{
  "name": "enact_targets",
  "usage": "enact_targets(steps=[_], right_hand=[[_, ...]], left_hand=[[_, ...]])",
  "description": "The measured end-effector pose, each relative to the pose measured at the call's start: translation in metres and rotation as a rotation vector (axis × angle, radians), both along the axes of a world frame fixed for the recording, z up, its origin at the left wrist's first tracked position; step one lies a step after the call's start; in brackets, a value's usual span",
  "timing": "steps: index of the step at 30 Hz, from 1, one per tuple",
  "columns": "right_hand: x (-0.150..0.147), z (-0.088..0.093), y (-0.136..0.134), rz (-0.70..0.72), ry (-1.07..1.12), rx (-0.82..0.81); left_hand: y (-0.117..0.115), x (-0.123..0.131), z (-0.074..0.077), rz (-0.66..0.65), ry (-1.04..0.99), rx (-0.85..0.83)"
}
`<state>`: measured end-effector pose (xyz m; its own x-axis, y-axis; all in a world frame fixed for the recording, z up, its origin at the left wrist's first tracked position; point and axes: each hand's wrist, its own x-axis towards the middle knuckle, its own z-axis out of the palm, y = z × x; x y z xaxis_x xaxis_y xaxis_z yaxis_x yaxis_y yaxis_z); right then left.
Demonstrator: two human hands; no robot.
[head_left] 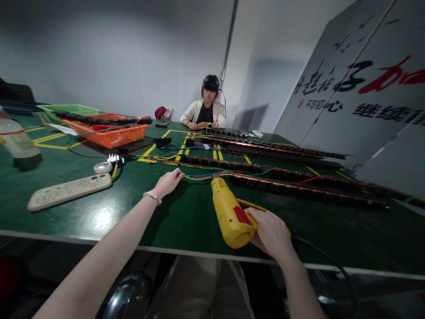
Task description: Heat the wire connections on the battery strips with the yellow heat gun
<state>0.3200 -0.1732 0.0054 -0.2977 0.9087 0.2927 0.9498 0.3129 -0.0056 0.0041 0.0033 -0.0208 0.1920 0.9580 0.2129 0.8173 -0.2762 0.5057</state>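
A yellow heat gun [229,212] with a red patch is gripped at its handle by my right hand [270,230]. Its nozzle points away from me, close to a bundle of coloured wires [202,177]. The end of that bundle is pinched in the fingers of my left hand [170,180], just above the green table. From the wires a long dark strip with copper-coloured edges [299,191] runs off to the right. A second long strip [265,167] lies just behind it.
Across the green table [186,221] sits a co-worker [204,113], hands near more strips. At left are an orange basket [113,136], a green basket [71,108], a bottle [16,135] and a phone in a cream case [69,190]. A black cord [325,257] trails from the heat gun.
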Motion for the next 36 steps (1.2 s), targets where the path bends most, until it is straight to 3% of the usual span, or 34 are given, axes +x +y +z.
enact_targets(steps=[7, 18, 26, 31, 36], right_hand=[[0.009, -0.001, 0.000, -0.030, -0.057, 0.080], [0.005, -0.002, 0.000, -0.137, -0.103, 0.077], [0.017, -0.014, 0.005, -0.151, -0.140, 0.167], [0.017, -0.008, 0.004, -0.157, -0.165, 0.114], [0.012, -0.001, 0.003, -0.156, -0.172, 0.091]], left_hand=[[-0.003, 0.003, 0.003, 0.010, 0.042, -0.013], [-0.003, 0.003, 0.003, -0.037, 0.031, 0.034], [0.004, -0.001, 0.000, -0.109, -0.158, 0.030], [0.014, -0.009, -0.003, -0.166, -0.286, 0.051], [0.009, -0.011, -0.002, -0.071, -0.234, 0.098]])
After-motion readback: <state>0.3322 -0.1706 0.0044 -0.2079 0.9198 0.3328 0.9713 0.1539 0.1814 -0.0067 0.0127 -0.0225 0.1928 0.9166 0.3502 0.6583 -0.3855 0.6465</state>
